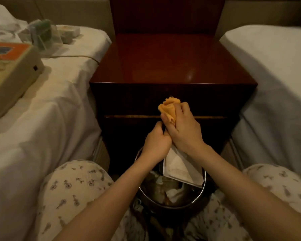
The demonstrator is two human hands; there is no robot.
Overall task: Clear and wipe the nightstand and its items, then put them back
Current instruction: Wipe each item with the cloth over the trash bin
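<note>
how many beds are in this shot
2. One bed lies left of the nightstand, with a box and a plastic bag on it; the other bed lies right of it. None seems hidden.

Box (10, 66) half out of frame; blurry bag (42, 33) contents.

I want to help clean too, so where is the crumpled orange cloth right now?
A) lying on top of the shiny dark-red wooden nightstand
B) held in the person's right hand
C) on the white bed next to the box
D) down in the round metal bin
B: the right hand grips the crumpled orange cloth, holding it up in front of the shiny dark-red wooden nightstand.
</note>
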